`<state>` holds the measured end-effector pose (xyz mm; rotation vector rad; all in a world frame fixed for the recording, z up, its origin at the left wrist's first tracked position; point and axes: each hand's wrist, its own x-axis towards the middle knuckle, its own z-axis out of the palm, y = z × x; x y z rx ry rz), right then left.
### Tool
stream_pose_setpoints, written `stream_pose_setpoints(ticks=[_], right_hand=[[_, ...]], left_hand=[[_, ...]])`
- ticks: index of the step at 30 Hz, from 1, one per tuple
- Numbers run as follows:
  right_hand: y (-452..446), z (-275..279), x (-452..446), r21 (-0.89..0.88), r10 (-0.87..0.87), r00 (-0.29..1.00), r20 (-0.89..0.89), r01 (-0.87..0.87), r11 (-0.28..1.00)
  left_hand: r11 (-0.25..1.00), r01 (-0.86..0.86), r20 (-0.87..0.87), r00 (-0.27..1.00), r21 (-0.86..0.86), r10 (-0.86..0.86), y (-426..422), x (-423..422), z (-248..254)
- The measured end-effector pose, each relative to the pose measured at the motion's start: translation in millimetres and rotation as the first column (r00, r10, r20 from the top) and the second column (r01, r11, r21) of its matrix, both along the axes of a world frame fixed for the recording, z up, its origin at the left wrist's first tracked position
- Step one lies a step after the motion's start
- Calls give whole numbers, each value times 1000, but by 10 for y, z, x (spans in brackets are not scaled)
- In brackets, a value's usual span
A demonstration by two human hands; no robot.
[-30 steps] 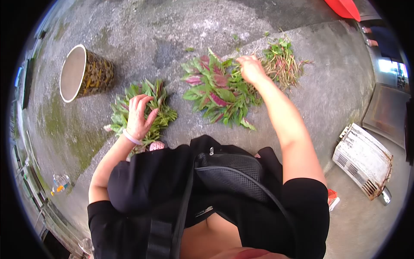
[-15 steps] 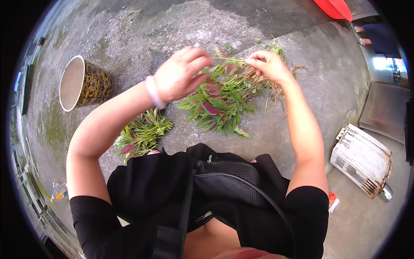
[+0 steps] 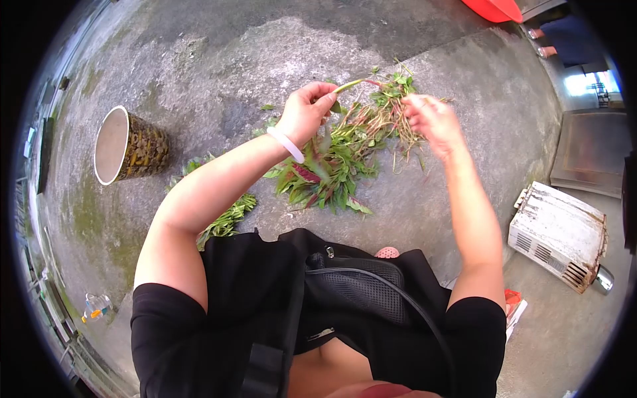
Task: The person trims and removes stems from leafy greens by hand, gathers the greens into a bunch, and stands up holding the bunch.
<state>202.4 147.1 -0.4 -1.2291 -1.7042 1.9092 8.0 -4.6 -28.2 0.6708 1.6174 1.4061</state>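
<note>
Bright daylight; fisheye-bowed edges, black corners; glare upper right.

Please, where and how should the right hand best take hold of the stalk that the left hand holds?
Probably best pinched lightly at the reddish end of the stalk, coming from the right: that thin end sticks out rightward, while the left hand grips the greener part, and the right hand is on that side.

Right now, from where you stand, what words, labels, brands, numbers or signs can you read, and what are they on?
No text can be read anywhere in this view.
Small pale mark on the black top: too small to tell whether it is lettering.
Red-and-white item by the sleeve: partly hidden, nothing legible.
Patterned bucket: decoration, no readable words.
White box: slots and rust, no readable label.
</note>
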Motion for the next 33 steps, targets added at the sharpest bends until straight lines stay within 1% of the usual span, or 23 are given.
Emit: stream_pose_setpoints(ticks=[1,3,4,7,8,12,13,15,16,18,19,20,21,22,23,24,25,26,27,28,29,31,33], right_hand=[[-104,-44,-10,-158,35,997,-67,-45,986],[-295,-107,-103,-446,-49,978,-201,-47,894],[-373,-118,-167,-496,-117,955,-272,-35,868],[-347,-249,-239,-473,-179,884,-432,-53,880],[-357,-203,-261,-461,-164,893,-419,-54,886],[-435,-155,-333,-440,-96,900,-425,-113,891],[-431,-166,-352,-428,-80,897,-436,-129,895],[-437,-133,-386,-380,-47,888,-458,-148,913],[-428,-149,-390,-362,-27,887,-460,-160,918],[-442,-143,-395,-289,31,901,-433,-171,942],[-449,-136,-399,-250,60,906,-419,-178,952],[-478,-119,-402,-125,103,929,-355,-157,980],[-537,-97,-423,158,212,933,-291,-171,972],[-612,-72,-456,428,299,933,-200,-191,883],[-662,-48,-479,661,355,931,-87,-212,719],[-674,-28,-488,775,353,935,-41,-193,601],[-667,-50,-499,705,291,948,-130,-118,699],[-654,-88,-506,621,218,953,-212,-41,782],[-626,-98,-522,527,139,948,-286,34,849],[-581,-56,-519,508,98,934,-344,98,856],[-474,-10,-482,473,67,943,-327,101,875],[-231,41,-445,378,-36,921,-388,194,905],[12,-53,-388,241,-255,873,-416,376,895]], left_hand=[[999,34,-24,999,32,-34,2,37,4],[989,111,-76,992,94,-104,12,93,8],[981,167,-114,981,97,-155,-6,142,54],[933,347,-454,849,96,-270,-57,179,-29],[920,382,-446,841,88,-307,-79,169,-25],[900,436,-102,896,12,-432,-127,96,158],[885,429,-97,903,181,-418,-85,83,-41],[884,444,240,851,144,-466,-125,70,69],[889,442,211,864,120,-458,-139,66,92],[896,436,145,885,78,-443,-134,49,115],[896,444,69,893,22,-445,-136,28,110],[894,447,-10,894,-33,-447,-135,-11,105],[892,443,-90,888,-89,-450,-130,-43,99],[910,402,-204,887,-102,-415,-124,-55,68],[921,373,-237,890,-115,-390,-109,-59,79],[931,343,-271,891,-125,-365,-84,-55,102],[940,315,-307,888,-133,-341,-50,-58,114],[956,288,-346,892,-57,-289,23,-84,-41],[968,226,-340,906,-110,-251,83,-130,-67],[973,162,-336,918,-164,-209,122,-186,-81],[970,96,-326,930,-223,-168,134,-229,-123],[952,165,-560,778,-257,-286,79,-335,-364],[905,287,-715,555,-315,-425,-66,-295,-582]])
